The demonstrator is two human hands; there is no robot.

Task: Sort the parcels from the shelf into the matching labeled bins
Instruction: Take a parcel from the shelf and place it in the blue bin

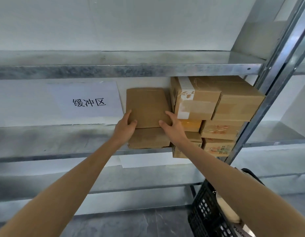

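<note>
Both hands are reaching up to the galvanised grey metal shelf (pixel 62 141), and the left hand (pixel 125 128) and right hand (pixel 174 127) are each closing a grip on a lower corner of the plain flat brown cardboard parcel (pixel 147 106), fingers wrapping its front face. That parcel is sitting on top of a second plain brown cardboard box (pixel 148 138), just beside a stack of taped cardboard cartons (pixel 216 103) filling the right end of the shelf, some with orange print. A white paper sign with black Chinese characters (pixel 90 101) is hanging on the wall to the left. A black perforated plastic crate (pixel 204 207) is standing low at the right, holding something pale. Judging by the number of cartons waiting, the sorting is looking far from finished; this parcel is not yet lifted clear, and no bin labels are showing.
</note>
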